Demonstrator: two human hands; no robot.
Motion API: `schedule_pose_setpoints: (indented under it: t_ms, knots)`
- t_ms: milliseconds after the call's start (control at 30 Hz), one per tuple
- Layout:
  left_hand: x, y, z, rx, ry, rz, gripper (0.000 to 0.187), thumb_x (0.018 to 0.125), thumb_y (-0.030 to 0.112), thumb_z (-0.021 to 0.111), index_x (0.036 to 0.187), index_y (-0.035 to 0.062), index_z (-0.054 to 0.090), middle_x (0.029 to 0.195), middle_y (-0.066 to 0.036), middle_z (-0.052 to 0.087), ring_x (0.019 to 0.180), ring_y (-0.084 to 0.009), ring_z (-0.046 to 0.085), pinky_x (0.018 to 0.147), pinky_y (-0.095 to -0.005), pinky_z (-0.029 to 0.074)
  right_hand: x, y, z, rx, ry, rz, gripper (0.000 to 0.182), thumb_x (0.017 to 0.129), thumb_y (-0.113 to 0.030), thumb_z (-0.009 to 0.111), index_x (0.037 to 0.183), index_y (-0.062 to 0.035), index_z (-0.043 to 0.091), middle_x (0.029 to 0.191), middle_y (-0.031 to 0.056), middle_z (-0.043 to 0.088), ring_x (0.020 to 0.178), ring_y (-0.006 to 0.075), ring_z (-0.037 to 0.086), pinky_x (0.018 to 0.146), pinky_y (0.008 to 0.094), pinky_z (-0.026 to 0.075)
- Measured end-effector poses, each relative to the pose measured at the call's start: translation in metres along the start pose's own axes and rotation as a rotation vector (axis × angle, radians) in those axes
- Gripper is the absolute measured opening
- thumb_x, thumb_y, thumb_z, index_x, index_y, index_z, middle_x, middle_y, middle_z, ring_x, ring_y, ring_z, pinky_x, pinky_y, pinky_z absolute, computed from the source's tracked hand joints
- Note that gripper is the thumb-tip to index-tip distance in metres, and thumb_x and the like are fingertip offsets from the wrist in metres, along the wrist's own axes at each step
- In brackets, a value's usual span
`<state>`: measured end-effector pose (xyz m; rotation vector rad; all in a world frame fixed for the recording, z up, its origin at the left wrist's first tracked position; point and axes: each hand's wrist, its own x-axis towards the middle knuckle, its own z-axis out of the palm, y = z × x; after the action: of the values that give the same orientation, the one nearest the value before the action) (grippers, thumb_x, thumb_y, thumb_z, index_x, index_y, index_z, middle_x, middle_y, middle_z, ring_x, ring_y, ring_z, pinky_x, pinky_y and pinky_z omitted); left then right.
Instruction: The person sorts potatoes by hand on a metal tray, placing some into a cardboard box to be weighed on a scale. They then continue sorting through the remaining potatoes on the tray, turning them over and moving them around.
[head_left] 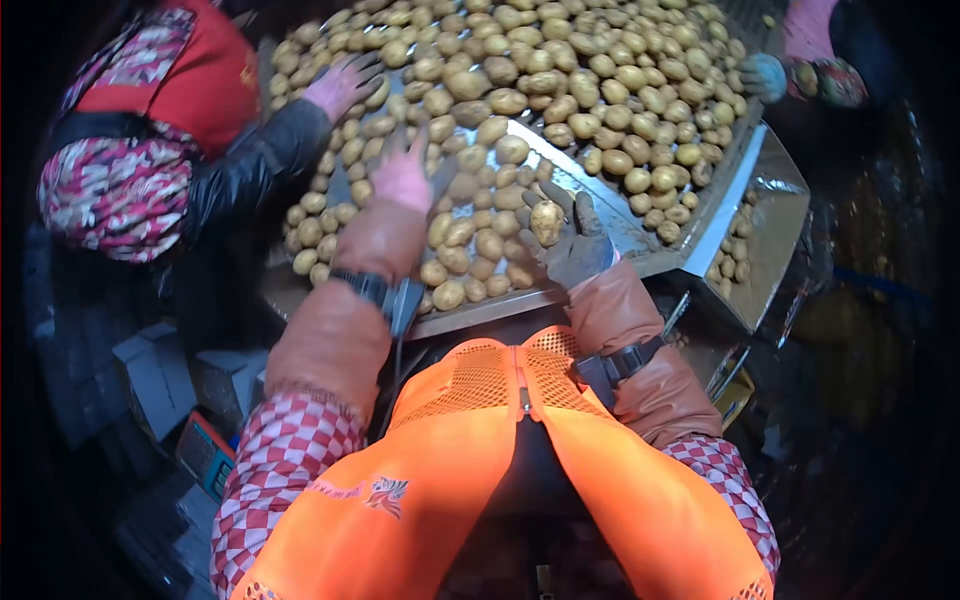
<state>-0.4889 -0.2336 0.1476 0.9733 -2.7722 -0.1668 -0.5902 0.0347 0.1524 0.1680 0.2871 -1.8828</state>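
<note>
My left hand (404, 172), in a pink glove with dark fingertips, reaches over the potatoes (458, 232) on the metal sorting table (545, 150). Its fingers look spread and are somewhat smeared by motion. At the table's near edge my right hand (578, 250), in a dark grey glove, is turned palm up. A single potato (546, 223) lies in it against the fingers, with a darker patch on its skin. Loose potatoes surround my left hand and lie just left of my right hand.
A co-worker's gloved hand (343, 86) rests on potatoes at the left. Another person's blue-gloved hand (764, 77) is at the right rim. A side chute (775, 235) at the right holds more potatoes. Cardboard boxes (157, 378) stand on the floor at lower left.
</note>
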Motion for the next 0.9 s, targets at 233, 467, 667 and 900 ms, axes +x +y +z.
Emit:
schedule_pose_setpoints:
  t_ms: [233, 467, 667, 900]
  knots:
    - [-0.083, 0.004, -0.01, 0.019, -0.194, 0.153, 0.063, 0.089, 0.042, 0.062, 0.147, 0.0249, 0.047, 0.149, -0.019, 0.041, 0.137, -0.0401, 0.039, 0.115, -0.0514, 0.031, -0.06, -0.019, -0.012, -0.399, 0.222, -0.295, 0.053, 0.099, -0.03, 0.06, 0.145, -0.0101, 0.043, 0.137, 0.0137, 0.054, 0.118, 0.0243, 0.057, 0.09, 0.0316, 0.052]
    - [-0.089, -0.011, 0.004, -0.121, -0.01, 0.316, 0.054, 0.092, 0.036, 0.062, 0.142, 0.0173, 0.052, 0.145, -0.023, 0.045, 0.131, -0.0441, 0.043, 0.111, -0.0555, 0.032, -0.256, -0.064, -0.124, -0.257, 0.493, -0.562, 0.05, 0.095, -0.033, 0.062, 0.138, -0.0104, 0.052, 0.126, 0.0128, 0.062, 0.096, 0.021, 0.066, 0.077, 0.0293, 0.056]
    - [-0.093, 0.001, -0.006, -0.128, -0.006, 0.275, 0.06, 0.086, 0.035, 0.069, 0.14, 0.0138, 0.053, 0.143, -0.027, 0.046, 0.131, -0.0458, 0.044, 0.113, -0.0518, 0.033, -0.449, -0.087, -0.22, -0.032, 0.831, -1.063, 0.056, 0.099, -0.041, 0.048, 0.144, -0.0087, 0.043, 0.139, 0.014, 0.052, 0.113, 0.0251, 0.058, 0.092, 0.037, 0.052]
    - [-0.091, 0.009, -0.032, -0.029, -0.103, 0.423, 0.051, 0.083, 0.038, 0.07, 0.131, 0.0211, 0.06, 0.149, -0.013, 0.043, 0.137, -0.0406, 0.039, 0.107, -0.0613, 0.034, -0.231, -0.082, -0.104, -0.569, 0.739, -0.661, 0.059, 0.102, -0.043, 0.049, 0.149, -0.0093, 0.039, 0.145, 0.0122, 0.051, 0.116, 0.024, 0.057, 0.083, 0.0284, 0.052]
